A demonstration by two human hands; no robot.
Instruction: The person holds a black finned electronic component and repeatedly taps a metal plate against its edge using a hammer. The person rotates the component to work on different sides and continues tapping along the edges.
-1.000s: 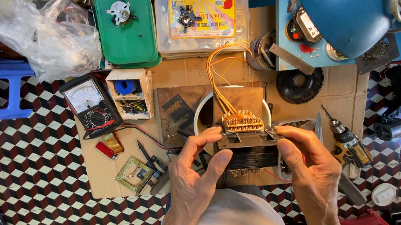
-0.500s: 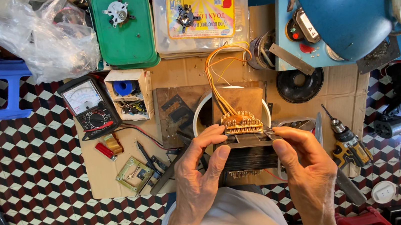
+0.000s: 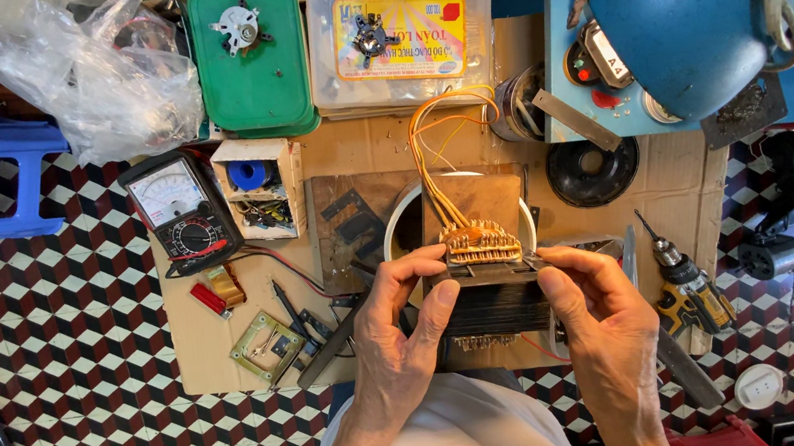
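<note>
Both my hands hold a transformer with a dark stacked-plate core and copper windings, low in the middle of the head view. My left hand grips its left end, fingers over the top edge. My right hand grips its right end with thumb and fingers. A bundle of orange wires rises from the winding terminals and loops toward the back. Beneath it lies a brown board over a white round bowl.
An analog multimeter lies at left beside a small box of parts. A green tray, a clear plastic box and a plastic bag sit at the back. A blue lamp stands right, a drill below it.
My hands have shifted slightly on the transformer, the fingers closing in nearer its top edge. Nothing else has moved.
</note>
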